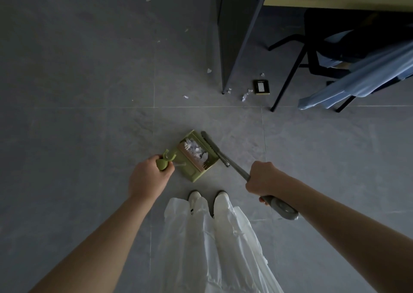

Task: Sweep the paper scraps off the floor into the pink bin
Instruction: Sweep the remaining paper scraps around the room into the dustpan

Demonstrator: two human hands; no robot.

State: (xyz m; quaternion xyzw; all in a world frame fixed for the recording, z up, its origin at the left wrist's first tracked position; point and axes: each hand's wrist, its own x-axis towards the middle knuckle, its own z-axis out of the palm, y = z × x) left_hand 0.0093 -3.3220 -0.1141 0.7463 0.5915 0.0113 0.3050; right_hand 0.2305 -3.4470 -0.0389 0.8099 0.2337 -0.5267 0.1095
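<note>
Grey tile floor (78, 125), dim light. My left hand (147, 176) is wrapped round the green dustpan (196, 158) handle, right hand (263, 177) clamped on the grey broom (225, 159) shaft; hands apart. Dustpan sits just ahead of my shoes at 12, mouth facing 1–2 o'clock, long axis running 8 to 2; broom head lies along its lip. Scraps already in the pan. Mid-sweep, I'd say. Next: shift to the loose scraps (244, 96) at 1 o'clock by the bench leg (230, 53), more far off at 11. Pink bin not in view.
</note>
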